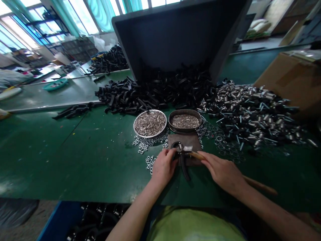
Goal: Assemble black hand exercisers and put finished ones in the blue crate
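My left hand (164, 165) is closed on a black clamp part (182, 157) that lies on a small brown block (185, 140), its long black handle pointing toward me. My right hand (222, 172) grips a wooden-handled hammer (258, 185), its metal head (188, 148) resting over the clamp. Loose washers (147, 142) are scattered left of the block.
A round tray of silver pins (149, 123) and an oval tin of small parts (185, 121) stand behind the block. A heap of black parts (160, 90) spills from a dark chute (175, 36). Metal assemblies (250, 110) pile at right beside a cardboard box (293, 80). A blue bin (57, 224) sits below.
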`<control>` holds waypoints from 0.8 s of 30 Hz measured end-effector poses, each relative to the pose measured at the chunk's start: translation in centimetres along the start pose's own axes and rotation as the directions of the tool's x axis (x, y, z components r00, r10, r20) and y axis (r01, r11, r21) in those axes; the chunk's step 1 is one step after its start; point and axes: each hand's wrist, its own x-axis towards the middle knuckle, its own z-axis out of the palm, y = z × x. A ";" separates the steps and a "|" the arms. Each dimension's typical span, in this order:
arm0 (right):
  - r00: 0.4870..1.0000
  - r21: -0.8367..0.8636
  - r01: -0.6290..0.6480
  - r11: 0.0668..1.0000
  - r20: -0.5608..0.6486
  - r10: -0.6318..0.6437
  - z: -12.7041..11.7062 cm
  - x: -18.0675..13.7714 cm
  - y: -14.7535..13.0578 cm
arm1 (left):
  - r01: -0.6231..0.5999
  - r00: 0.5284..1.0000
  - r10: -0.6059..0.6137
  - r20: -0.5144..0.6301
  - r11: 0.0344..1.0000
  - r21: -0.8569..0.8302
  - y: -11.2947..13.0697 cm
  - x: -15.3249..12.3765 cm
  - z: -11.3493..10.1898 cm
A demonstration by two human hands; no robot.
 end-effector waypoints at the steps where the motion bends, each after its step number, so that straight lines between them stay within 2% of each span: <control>1: 0.997 -0.048 0.008 0.999 -0.074 -0.012 0.1 -0.6 0.6 | -0.018 1.000 0.018 0.010 1.000 0.013 0.0 0.0 -0.1; 3: 0.976 -0.176 0.011 0.984 -0.212 -0.049 0.5 -2.1 2.2 | -0.027 1.000 0.027 0.004 0.999 -0.031 -0.2 0.1 -0.3; 5: 0.954 -0.304 -0.013 0.953 -0.290 -0.080 0.9 -3.7 4.0 | 0.044 0.999 -0.048 -0.014 0.976 -0.215 -0.3 0.4 -0.7; 6: 0.950 -0.354 -0.030 0.935 -0.301 -0.083 1.1 -4.4 4.9 | 0.114 0.993 -0.121 0.002 0.928 -0.355 -0.3 0.5 -0.9; 7: 0.952 -0.387 -0.044 0.921 -0.295 -0.078 1.3 -5.0 5.7 | 0.199 0.978 -0.200 0.052 0.838 -0.508 -0.1 0.6 -1.0; 9: 0.959 -0.397 -0.058 0.916 -0.277 -0.059 1.4 -5.2 6.8 | 0.380 0.911 -0.353 0.211 0.527 -0.760 0.6 0.7 -1.1; 10: 0.961 -0.373 -0.053 0.926 -0.272 -0.054 1.2 -4.8 7.0 | 0.451 0.860 -0.409 0.305 0.333 -0.828 1.1 0.6 -0.9; 12: 0.960 -0.275 -0.017 0.961 -0.272 -0.061 0.6 -2.9 6.8 | 0.518 0.759 -0.451 0.470 -0.021 -0.855 2.3 0.1 -0.4; 14: 0.957 -0.153 0.039 0.987 -0.277 -0.080 -0.3 0.5 6.1 | 0.519 0.698 -0.433 0.570 -0.243 -0.820 3.7 -0.7 0.2; 15: 0.959 -0.097 0.064 0.993 -0.268 -0.088 -0.8 2.5 5.7 | 0.509 0.697 -0.408 0.590 -0.298 -0.808 4.3 -1.1 0.5; 17: 0.969 -0.045 0.065 0.997 -0.235 -0.074 -1.8 7.0 4.8 | 0.487 0.721 -0.373 0.584 -0.326 -0.810 5.2 -2.1 0.7; 18: 0.984 -0.060 0.038 0.998 -0.173 -0.048 -2.1 9.2 4.4 | 0.485 0.735 -0.359 0.575 -0.314 -0.816 5.5 -2.5 0.7; 20: 0.999 -0.155 -0.031 0.987 0.038 0.037 -2.4 13.3 3.7 | 0.511 0.750 -0.327 0.575 -0.265 -0.817 5.8 -3.2 0.4; 22: 0.988 -0.195 -0.059 0.979 0.130 0.086 -2.2 16.5 3.3 | 0.550 0.760 -0.307 0.573 -0.166 -0.818 5.7 -3.6 -0.2; 24: 0.976 -0.211 -0.077 0.975 0.182 0.116 -1.7 18.4 3.2 | 0.537 0.806 -0.305 0.507 0.018 -0.843 5.2 -3.2 -0.9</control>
